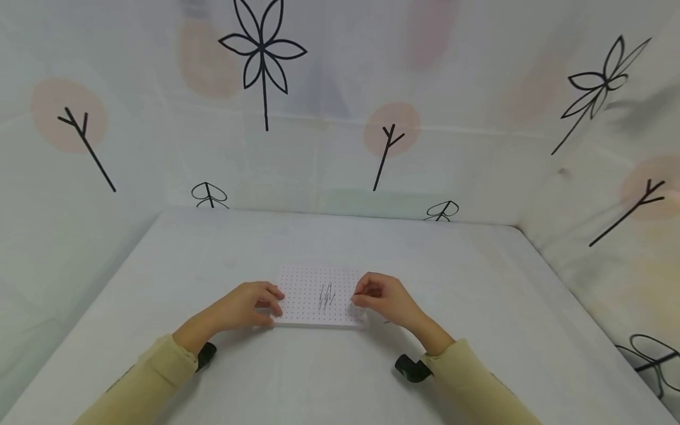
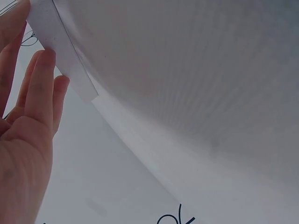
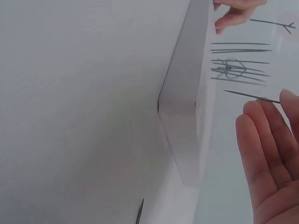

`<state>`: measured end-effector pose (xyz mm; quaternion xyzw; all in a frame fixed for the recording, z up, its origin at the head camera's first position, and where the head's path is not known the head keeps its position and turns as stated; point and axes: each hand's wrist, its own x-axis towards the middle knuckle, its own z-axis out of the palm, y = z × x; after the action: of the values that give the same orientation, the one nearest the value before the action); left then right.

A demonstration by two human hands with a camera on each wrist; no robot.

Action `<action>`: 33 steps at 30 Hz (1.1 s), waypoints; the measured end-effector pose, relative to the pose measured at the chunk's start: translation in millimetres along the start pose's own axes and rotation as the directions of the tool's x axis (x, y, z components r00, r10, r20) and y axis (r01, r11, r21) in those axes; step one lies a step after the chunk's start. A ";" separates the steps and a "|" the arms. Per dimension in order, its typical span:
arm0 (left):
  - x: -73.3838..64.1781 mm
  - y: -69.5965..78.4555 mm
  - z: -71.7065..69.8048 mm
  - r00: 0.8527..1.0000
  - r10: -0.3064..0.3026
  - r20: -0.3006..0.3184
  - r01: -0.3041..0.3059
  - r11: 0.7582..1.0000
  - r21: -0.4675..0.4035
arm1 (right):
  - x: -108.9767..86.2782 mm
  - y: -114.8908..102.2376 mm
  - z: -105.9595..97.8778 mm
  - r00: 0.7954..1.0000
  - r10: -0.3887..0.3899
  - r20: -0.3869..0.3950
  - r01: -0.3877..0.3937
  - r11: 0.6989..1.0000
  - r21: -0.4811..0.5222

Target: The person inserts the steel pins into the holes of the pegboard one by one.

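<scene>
A white board [image 1: 298, 289] dotted with a grid of small holes lies on the table. Several thin, dark needles [image 1: 326, 297] stand up from its middle, some leaning. My left hand [image 1: 251, 304] rests against the board's left edge, its fingers loosely bent and touching the side. Over the right part of the board, my right hand [image 1: 389, 298] pinches one needle [image 3: 251, 96] between thumb and fingertips. In the right wrist view that needle's pointed end sticks out toward the standing ones, apart from them.
Another needle [image 3: 140, 211] lies on the table just right of the board. White cloth [image 1: 239, 236] covers the tabletop. Pale walls [image 1: 329, 159] with printed flowers and twigs surround it at the back and sides.
</scene>
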<state>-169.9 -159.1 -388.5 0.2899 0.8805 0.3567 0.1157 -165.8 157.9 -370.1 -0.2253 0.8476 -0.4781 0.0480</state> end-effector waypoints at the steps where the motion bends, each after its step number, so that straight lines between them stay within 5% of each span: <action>1: -0.3 -0.3 0.3 1.000 0.015 -0.003 -0.015 1.000 0.009 | -0.7 -5.1 0.3 1.000 -0.003 0.002 0.003 1.000 0.000; 8: 0.8 1.4 -1.4 1.000 0.012 0.008 -0.012 1.000 0.004 | -4.5 -32.6 2.4 1.000 -0.019 0.010 0.019 1.000 0.002; 22: -0.5 0.9 -1.9 1.000 0.012 0.010 -0.012 1.000 0.001 | 1.1 -37.0 13.7 0.999 -0.023 0.022 0.024 1.000 -0.019; 33: -1.7 0.8 -1.8 1.000 -0.012 0.008 0.012 1.000 -0.007 | 15.4 2.2 25.7 0.999 -0.020 0.051 0.021 1.000 -0.012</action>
<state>-168.9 -160.7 -386.6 0.2855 0.8806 0.3579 0.1221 -172.6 132.0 -383.7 -0.2462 0.8466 -0.4675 0.0632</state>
